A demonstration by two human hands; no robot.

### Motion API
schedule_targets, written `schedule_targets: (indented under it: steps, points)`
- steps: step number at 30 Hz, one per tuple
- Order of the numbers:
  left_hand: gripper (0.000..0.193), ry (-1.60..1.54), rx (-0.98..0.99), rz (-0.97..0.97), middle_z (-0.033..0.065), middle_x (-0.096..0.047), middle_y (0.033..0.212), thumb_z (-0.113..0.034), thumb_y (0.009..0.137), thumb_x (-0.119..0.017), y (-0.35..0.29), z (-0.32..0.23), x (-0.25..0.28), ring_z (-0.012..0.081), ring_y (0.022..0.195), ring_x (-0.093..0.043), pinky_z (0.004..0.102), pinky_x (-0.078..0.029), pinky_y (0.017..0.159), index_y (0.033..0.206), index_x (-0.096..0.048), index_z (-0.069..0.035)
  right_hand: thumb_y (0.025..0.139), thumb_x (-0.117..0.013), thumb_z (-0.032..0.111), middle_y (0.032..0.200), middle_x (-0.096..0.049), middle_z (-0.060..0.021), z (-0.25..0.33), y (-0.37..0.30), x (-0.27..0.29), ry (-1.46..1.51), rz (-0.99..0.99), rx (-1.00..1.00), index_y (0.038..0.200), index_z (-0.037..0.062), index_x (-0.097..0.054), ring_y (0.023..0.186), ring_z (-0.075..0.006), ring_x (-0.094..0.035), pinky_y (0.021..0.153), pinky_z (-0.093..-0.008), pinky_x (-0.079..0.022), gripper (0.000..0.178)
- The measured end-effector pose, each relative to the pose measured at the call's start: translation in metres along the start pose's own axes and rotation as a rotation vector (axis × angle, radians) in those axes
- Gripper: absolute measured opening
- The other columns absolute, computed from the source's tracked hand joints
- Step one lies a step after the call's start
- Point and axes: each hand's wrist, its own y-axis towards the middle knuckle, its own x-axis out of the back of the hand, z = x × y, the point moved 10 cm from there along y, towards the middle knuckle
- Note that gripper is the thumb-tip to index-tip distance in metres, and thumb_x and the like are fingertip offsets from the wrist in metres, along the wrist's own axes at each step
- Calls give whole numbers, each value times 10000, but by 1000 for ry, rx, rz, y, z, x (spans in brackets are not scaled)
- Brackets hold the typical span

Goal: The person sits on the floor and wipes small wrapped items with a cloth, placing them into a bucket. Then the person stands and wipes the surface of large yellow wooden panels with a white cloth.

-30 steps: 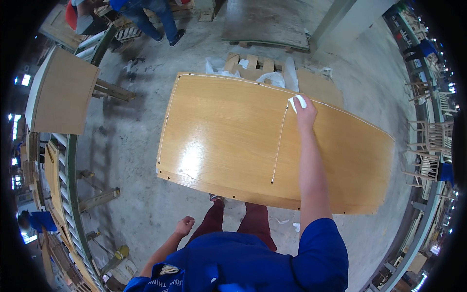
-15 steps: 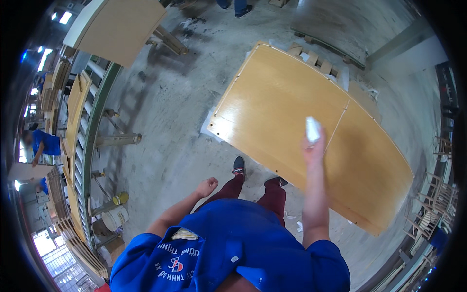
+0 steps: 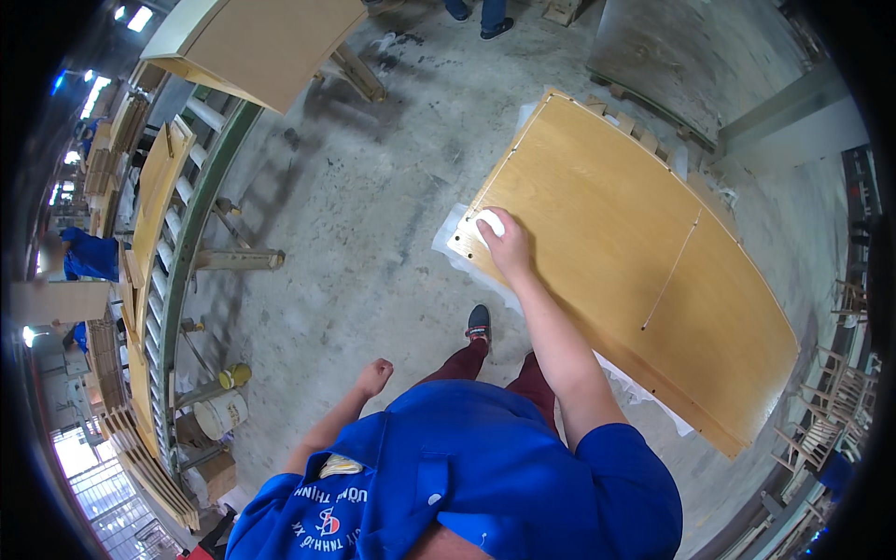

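A large varnished wooden panel [image 3: 597,224] with one curved edge lies in front of me, a white sheet [image 3: 452,245] showing from under its left corner. Small dark holes dot that corner, and a thin pale line crosses the panel's right half. My right hand [image 3: 509,248] is closed round a white folded pad [image 3: 490,222] and holds it at the left corner, by the holes. Whether the pad is cloth or paper I cannot tell. Away from the panel, my left hand [image 3: 376,376] hangs in a loose fist with nothing showing in it.
To the left runs a green-framed roller conveyor [image 3: 177,252] bearing wooden boards; a person in blue [image 3: 89,254] stands beyond it. A white bucket [image 3: 221,414] sits near its legs. A large pale box-like piece [image 3: 266,47] stands far left; chair frames [image 3: 826,397] are at right.
My right hand has swept left with the white pad, from beside the panel's pale line to its left corner. The left hand stays in a fist; the view has shifted slightly.
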Motion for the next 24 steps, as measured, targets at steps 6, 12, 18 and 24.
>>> schedule_targets:
  steps: [6, 12, 18, 24]
  points:
    - [371, 27, 41, 51, 177, -658, 992, -361, 868, -509, -4, 15, -8, 309, 958, -625, 376, -485, 837, 1033, -623, -49, 840, -620, 378, 903, -678, -143, 2, 1, -14, -211, 66, -46, 1055, 121, -639, 811, -320, -647, 716, -388, -501, 336]
    - [369, -30, -55, 54, 163, -659, 984, -358, 869, -521, 15, -14, -8, 307, 954, -622, 372, -480, 842, 1053, -615, -53, 839, -623, 362, 898, -674, -148, 4, -3, -1, -239, 22, -28, 1029, 108, -640, 838, -325, -644, 725, -395, -501, 318]
    - [363, -5, -84, 76, 158, -661, 989, -352, 866, -521, 22, -24, -11, 304, 961, -620, 374, -479, 845, 1055, -616, -58, 844, -608, 379, 901, -676, -148, -1, -12, 4, -233, 37, -86, 1045, 121, -636, 846, -328, -645, 726, -409, -501, 328]
    - [368, -36, -135, 64, 142, -661, 917, -350, 872, -526, 24, -26, -6, 252, 842, -637, 352, -494, 765, 1029, -617, -30, 843, -607, 371, 960, -671, -144, 5, -5, 4, -336, 30, -60, 1090, 138, -618, 869, -320, -646, 738, -400, -501, 339]
